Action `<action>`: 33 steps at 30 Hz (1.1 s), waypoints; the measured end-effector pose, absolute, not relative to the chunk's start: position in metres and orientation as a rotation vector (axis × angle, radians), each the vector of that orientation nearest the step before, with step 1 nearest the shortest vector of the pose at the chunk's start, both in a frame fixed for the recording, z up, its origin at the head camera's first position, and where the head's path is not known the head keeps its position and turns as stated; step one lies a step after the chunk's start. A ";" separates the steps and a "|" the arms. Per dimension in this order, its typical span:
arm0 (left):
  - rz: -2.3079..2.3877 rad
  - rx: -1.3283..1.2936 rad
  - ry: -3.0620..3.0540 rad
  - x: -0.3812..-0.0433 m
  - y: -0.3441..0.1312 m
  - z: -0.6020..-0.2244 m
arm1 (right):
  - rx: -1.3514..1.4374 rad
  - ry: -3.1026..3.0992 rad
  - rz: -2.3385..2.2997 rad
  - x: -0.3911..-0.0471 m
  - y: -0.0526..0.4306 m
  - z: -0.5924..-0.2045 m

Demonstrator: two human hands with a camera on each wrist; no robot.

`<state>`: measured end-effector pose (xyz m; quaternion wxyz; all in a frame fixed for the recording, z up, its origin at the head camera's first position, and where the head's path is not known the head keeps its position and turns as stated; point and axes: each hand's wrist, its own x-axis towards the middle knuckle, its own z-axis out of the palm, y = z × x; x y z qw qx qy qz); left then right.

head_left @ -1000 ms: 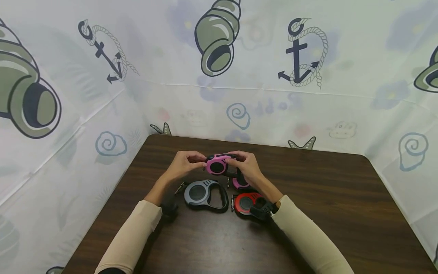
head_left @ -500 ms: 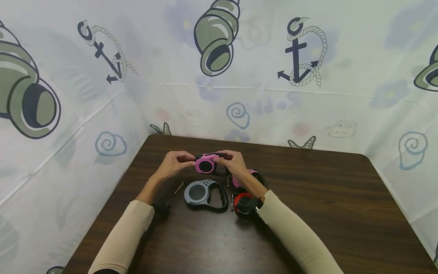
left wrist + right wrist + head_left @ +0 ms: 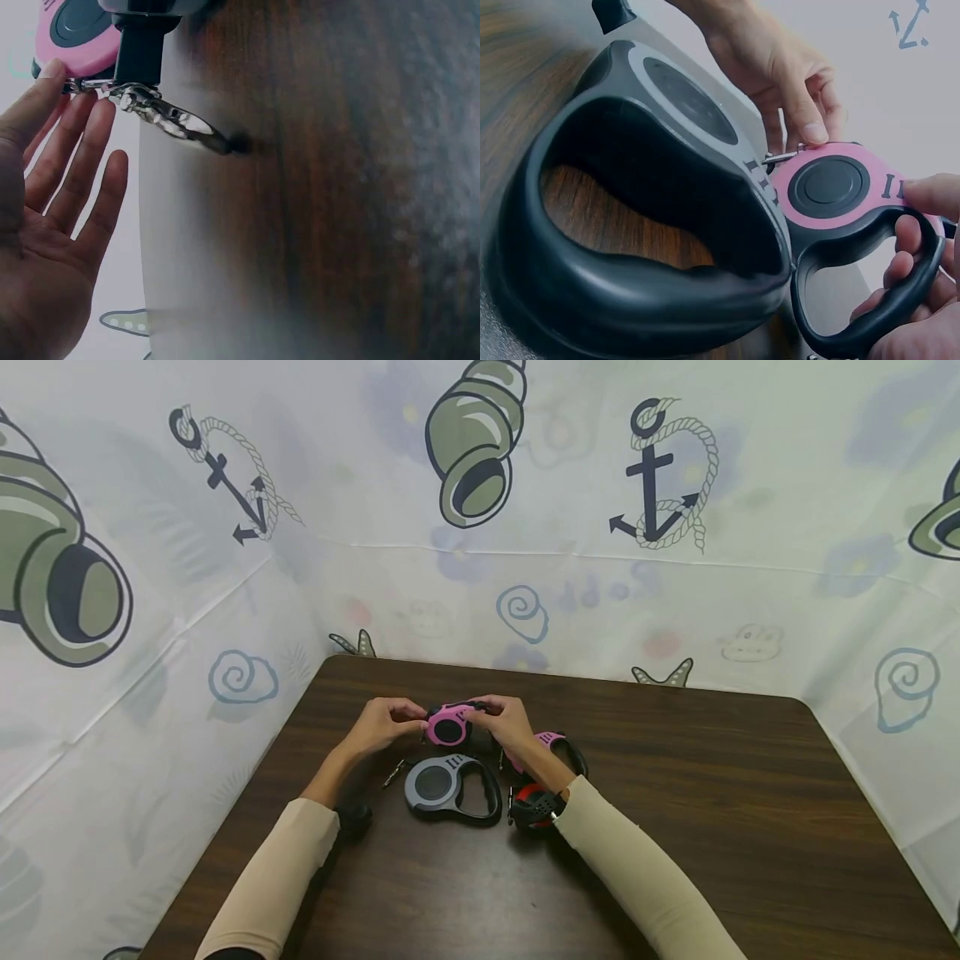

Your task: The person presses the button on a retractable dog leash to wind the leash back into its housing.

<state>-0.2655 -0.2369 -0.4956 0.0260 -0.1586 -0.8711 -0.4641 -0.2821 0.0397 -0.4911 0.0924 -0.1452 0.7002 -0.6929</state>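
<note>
Both hands hold a pink retractable dog leash [image 3: 448, 727] with a black disc, just behind a grey leash on the table. My left hand [image 3: 381, 727] pinches its front end between thumb and fingers, at the small metal fitting; the lower fingers extend loosely in the left wrist view. My right hand [image 3: 504, 727] grips the black handle, thumb on the pink casing [image 3: 817, 217] and fingers through the loop, as the right wrist view shows. The grey retractable leash [image 3: 433, 782] lies in front, its metal clip [image 3: 172, 120] pointing left.
A second pink leash [image 3: 552, 742] lies under the right forearm. A red leash [image 3: 527, 792] sits nearer, partly hidden by the black device on the right wrist. The brown wooden table [image 3: 712, 793] meets a printed cloth backdrop [image 3: 577, 510] behind.
Both hands have moved left with the pink leash, then slightly down toward the table. The second pink leash's handle has come into view, while the right wrist covers more of the red leash.
</note>
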 end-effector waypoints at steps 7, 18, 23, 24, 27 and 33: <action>-1.360 -0.476 -2.711 -0.267 -0.234 -0.498 | -0.480 2.189 -2.000 -0.283 0.038 -0.494; -1.293 -0.474 -2.731 -0.273 -0.232 -0.501 | -0.520 2.522 -1.760 -0.282 0.041 -0.493; -1.299 -0.453 -2.731 -0.274 -0.227 -0.501 | -0.500 2.618 -1.604 -0.283 0.045 -0.491; -1.305 -0.451 -2.729 -0.275 -0.226 -0.501 | -0.495 2.630 -1.577 -0.284 0.046 -0.491; -1.309 -0.438 -2.732 -0.276 -0.224 -0.501 | -0.517 2.667 -1.504 -0.287 0.049 -0.492; -1.287 -0.417 -2.761 -0.277 -0.223 -0.500 | -0.588 2.730 -1.349 -0.290 0.053 -0.492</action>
